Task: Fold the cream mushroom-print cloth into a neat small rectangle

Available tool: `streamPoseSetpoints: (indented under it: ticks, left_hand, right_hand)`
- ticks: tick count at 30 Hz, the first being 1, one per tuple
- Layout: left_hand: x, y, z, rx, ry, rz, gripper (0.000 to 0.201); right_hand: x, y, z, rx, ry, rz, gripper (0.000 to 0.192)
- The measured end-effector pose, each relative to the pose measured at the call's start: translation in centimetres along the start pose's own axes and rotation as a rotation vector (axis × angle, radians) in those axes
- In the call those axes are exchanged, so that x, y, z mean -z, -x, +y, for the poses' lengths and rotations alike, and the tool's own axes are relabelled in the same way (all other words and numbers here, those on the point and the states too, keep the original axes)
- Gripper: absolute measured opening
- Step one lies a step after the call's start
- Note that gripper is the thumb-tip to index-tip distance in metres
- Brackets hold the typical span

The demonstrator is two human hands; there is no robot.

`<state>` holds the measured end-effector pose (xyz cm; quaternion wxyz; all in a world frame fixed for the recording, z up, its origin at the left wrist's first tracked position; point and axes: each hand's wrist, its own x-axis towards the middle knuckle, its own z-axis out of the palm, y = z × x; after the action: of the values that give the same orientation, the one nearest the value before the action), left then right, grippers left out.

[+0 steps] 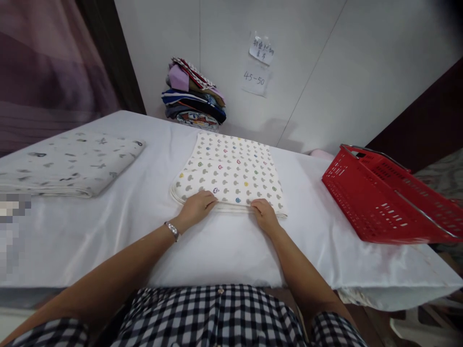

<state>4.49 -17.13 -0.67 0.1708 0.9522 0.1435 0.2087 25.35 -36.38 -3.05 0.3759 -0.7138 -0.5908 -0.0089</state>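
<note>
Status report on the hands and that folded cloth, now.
Left hand and right hand flat on near edge of folded patterned cloth. Cloth lies on white table. Red basket right, apart.

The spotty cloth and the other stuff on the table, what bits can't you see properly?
- Spotty cloth: head view; the left hand and right hand cover parts of its near edge.
- Red basket: its right end is cut off by the picture edge.
- Paper notes on the wall: the upper writing is too small to read.
- Folded pile: lower pieces hidden by upper ones.
- Left edge: a pixelated patch.
</note>
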Motion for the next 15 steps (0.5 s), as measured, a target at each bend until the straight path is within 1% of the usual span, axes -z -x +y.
streamPoseSetpoints:
  ticks: [2, 3, 6, 8, 11, 15]
  left_hand:
    - [-0.1, 0.0, -0.1, -0.021, -0.039, 0.044, 0.035]
    - [-0.1, 0.1, -0.2, -0.04, -0.06, 0.04, 0.034]
    - [-0.6, 0.8, -0.6, -0.1, -0.094, -0.028, 0.031]
    - [-0.8, 1.2, -0.7, -0.116, -0.108, -0.051, 0.03]
    - [-1.0, 1.4, -0.6, -0.082, -0.122, -0.038, 0.032]
    - [-0.8, 1.0, -0.3, -0.003, -0.111, 0.002, 0.033]
  right_hand:
    - [0.0, -0.1, 0.0, 0.018, 0.033, 0.026, 0.024]
    - [0.0, -0.1, 0.0, 0.035, 0.048, 0.01, 0.024]
    - [0.0, 0.2, 0.3, 0.088, 0.058, -0.09, 0.021]
    - [-0.1, 0.4, 0.3, 0.089, 0.051, -0.118, 0.02]
    - [-0.1, 0.5, 0.2, 0.037, 0.029, -0.099, 0.02]
    - [-0.2, 0.0, 0.0, -0.015, 0.029, -0.035, 0.023]
